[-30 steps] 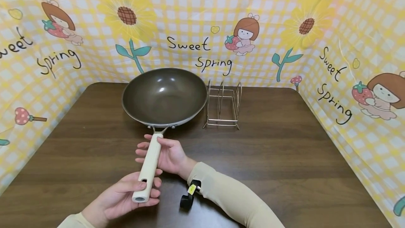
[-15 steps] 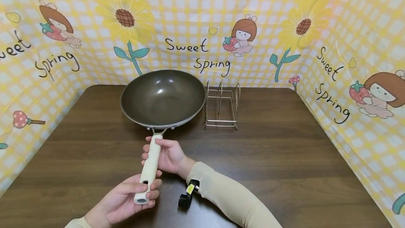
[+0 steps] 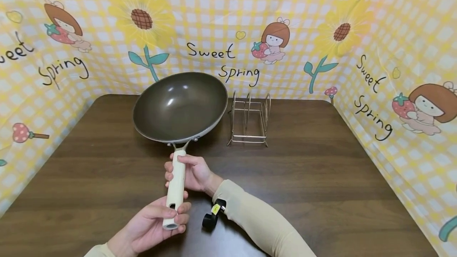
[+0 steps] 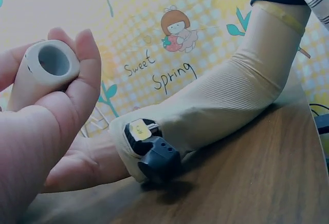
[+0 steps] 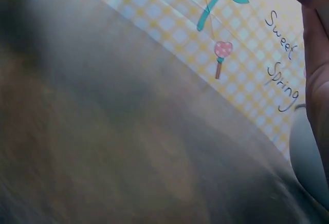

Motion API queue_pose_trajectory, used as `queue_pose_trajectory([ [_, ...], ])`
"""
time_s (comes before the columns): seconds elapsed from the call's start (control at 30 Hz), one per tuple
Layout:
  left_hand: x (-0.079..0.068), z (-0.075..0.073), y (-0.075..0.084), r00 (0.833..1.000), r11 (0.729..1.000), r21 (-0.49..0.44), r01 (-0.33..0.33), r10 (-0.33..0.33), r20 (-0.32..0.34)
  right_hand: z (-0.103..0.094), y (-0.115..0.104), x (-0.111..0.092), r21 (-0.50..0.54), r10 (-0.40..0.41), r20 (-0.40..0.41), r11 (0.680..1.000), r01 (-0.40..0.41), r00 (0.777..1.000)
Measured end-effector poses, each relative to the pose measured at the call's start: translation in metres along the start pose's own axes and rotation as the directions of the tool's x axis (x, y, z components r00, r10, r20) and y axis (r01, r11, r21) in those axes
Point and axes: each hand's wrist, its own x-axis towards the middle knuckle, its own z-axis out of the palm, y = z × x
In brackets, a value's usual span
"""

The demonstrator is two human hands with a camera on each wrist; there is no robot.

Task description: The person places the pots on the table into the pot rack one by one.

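A deep wok-style frying pan (image 3: pixel 180 108) with a dark inside and pale outside is held out over the table, its left side tilted lower than its right. My left hand (image 3: pixel 151 223) grips the far end of its cream handle (image 3: pixel 176 185), thumb on top beside the hanging hole. Closer to the bowl, my right hand (image 3: pixel 195 173) holds the same handle, thumb over it and fingers curled round from beneath. The left wrist view shows the handle's hollow end (image 4: pixel 35 77) inside the left fingers. At the right wrist view's edge, the pan's pale outer side appears beside the right hand (image 5: pixel 318 80).
A wire rack (image 3: pixel 248 136) with upright loops stands on the brown wooden table (image 3: pixel 303 169), just right of the pan. Yellow checked cloth (image 3: pixel 214 11) printed with flowers and figures surrounds the table's back and sides. A small black camera (image 3: pixel 210 220) is strapped to the right wrist.
The pan has rolled leftward, its right rim lifting and moving away from the rack. The handle end and left hand have shifted right. The right fingers, looser earlier, have curled round the handle.
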Motion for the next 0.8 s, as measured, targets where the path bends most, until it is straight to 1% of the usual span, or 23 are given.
queue_pose_trajectory([
  [0.1,0.001,0.001,-0.001,1.0,1.0,0.023,0.003,-0.002,-0.005,0.001,-0.003,0.001,-0.019,-0.006,0.036,1.0,0.007,0.999],
  [0.23,0.005,0.002,-0.001,1.0,0.998,0.057,0.0,-0.001,0.009,0.003,-0.009,0.002,-0.032,-0.044,0.07,0.998,0.047,0.997],
  [0.57,0.008,0.003,-0.001,0.996,0.994,0.102,-0.032,0.022,0.09,0.011,-0.018,0.002,-0.057,-0.075,0.133,0.995,0.084,0.988],
  [0.67,0.009,0.003,-0.001,0.992,0.99,0.137,-0.044,0.027,0.121,0.015,-0.022,0.001,-0.07,-0.079,0.161,0.993,0.091,0.984],
  [0.8,0.013,0.006,0.0,0.982,0.979,0.193,-0.06,0.023,0.186,0.023,-0.03,0.001,-0.102,-0.094,0.207,0.988,0.117,0.974],
])
